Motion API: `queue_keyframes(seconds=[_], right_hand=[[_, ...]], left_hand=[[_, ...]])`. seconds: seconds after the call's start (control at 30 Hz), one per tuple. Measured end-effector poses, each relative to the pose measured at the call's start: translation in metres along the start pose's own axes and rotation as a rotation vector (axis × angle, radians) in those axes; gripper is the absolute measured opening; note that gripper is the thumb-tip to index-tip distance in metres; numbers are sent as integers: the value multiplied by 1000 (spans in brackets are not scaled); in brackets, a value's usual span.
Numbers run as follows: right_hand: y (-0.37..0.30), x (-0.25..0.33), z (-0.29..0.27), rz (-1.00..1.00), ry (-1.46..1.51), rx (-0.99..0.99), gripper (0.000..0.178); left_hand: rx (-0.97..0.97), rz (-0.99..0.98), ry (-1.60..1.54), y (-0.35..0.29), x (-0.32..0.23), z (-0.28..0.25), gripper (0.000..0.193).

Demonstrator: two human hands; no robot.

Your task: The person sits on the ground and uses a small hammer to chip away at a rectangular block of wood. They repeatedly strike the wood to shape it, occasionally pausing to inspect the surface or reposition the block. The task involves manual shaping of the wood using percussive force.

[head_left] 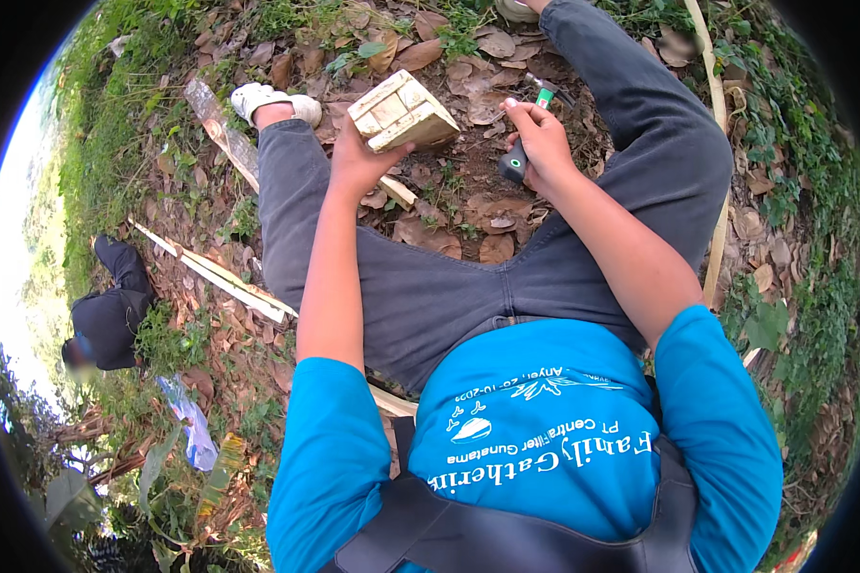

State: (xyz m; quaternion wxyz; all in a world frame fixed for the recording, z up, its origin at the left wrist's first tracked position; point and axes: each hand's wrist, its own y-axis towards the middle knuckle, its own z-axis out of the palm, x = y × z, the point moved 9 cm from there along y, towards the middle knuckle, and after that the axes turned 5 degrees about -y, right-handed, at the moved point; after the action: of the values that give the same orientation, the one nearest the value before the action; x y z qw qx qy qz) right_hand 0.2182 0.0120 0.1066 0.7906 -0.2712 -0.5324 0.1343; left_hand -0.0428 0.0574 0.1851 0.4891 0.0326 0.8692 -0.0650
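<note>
My left hand point(355, 164) is closed on a small box-like wooden piece point(399, 110) built of pale strips, gripping its near left side and lower edge. My right hand point(545, 145) is wrapped round a hammer point(513, 164) with a black grip and a green section near the metal head. The hammer's head points away from me, over the leaves, to the right of the wooden piece and apart from it. Both hands are above the ground between my bent legs. A short wooden strip point(398, 193) lies just below the left hand, partly hidden by it.
Long split pale poles point(215, 272) lie on the leafy ground at the left, and a rough log point(222, 129) is by my left foot. Another pole point(715, 124) runs along the right. A person in dark clothes point(113, 310) is at the far left, near a plastic bag point(193, 425).
</note>
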Motion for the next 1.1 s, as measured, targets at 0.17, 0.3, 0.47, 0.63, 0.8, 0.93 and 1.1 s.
queue_keyframes(seconds=[0.17,0.3,0.47,0.63,0.8,0.93,1.1], right_hand=[[-13,-5,19,-14,-88,55,23],[-25,-1,16,-60,-95,68,23],[-16,-9,-3,-33,-80,66,22],[-21,-18,4,-51,-205,117,21],[-26,-18,8,-10,-194,112,22],[-27,-21,5,-20,-211,79,20],[-26,-18,1,-20,-226,22,18]], left_hand=[[-90,51,33,-28,11,-16,83],[-154,210,-3,-39,-19,-21,88],[-245,248,-86,-54,-27,-10,87],[-305,377,-2,-86,-40,-20,92],[-282,336,58,-84,-44,-16,77],[-415,229,-14,-88,-36,-30,73],[-633,258,93,-82,-43,-50,74]])
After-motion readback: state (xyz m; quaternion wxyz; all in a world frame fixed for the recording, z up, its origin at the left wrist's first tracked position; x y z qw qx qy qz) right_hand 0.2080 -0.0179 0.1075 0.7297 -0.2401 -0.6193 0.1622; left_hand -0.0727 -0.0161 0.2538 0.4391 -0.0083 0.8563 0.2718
